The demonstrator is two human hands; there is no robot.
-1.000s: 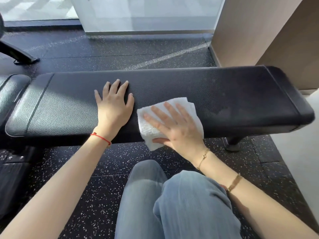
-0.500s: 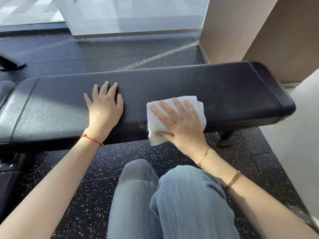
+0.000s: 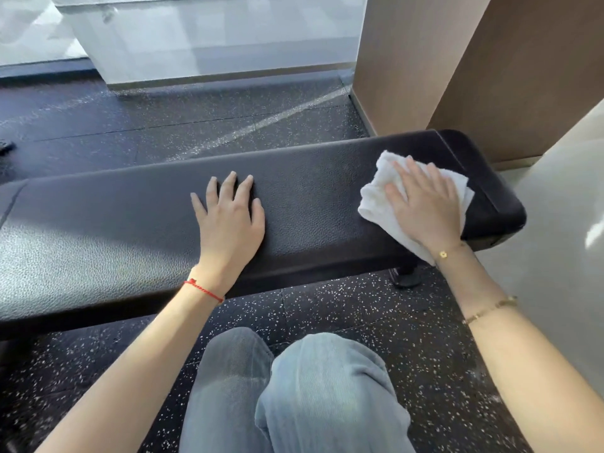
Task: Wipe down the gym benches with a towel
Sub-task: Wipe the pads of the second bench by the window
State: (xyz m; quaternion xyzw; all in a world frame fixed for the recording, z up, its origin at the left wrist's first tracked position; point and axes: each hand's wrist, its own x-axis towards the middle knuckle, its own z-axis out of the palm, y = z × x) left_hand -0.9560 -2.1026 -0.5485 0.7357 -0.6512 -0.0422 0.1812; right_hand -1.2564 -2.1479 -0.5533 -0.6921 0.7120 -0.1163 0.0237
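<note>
We are crouched in front of a long black padded bench (image 3: 130,243) that runs across the view from left to right, on dark speckled rubber flooring (image 3: 343,322). At the far left the bench's upholstery catches bright light; a seam there divides this pad from another section that is mostly out of view.

Near the middle, our left hand (image 3: 230,223) lies flat on the bench top, fingers straight and slightly spread, holding nothing and seemingly steadying us. A red string bracelet (image 3: 203,291) circles that wrist.

Further right, near the bench's right end, our right hand (image 3: 423,207) presses flat on a folded white towel (image 3: 376,197), fingers extended over it, not curled round it. The towel lies on the pad, with one corner hanging over the near edge below the wrist.

We judge the wiping stroke to be in progress at the right end of this bench. The next move likely calls for steady downward pressure while sweeping the towel over the end cap and back leftward, without letting the cloth bunch or slip off the edge.
</note>
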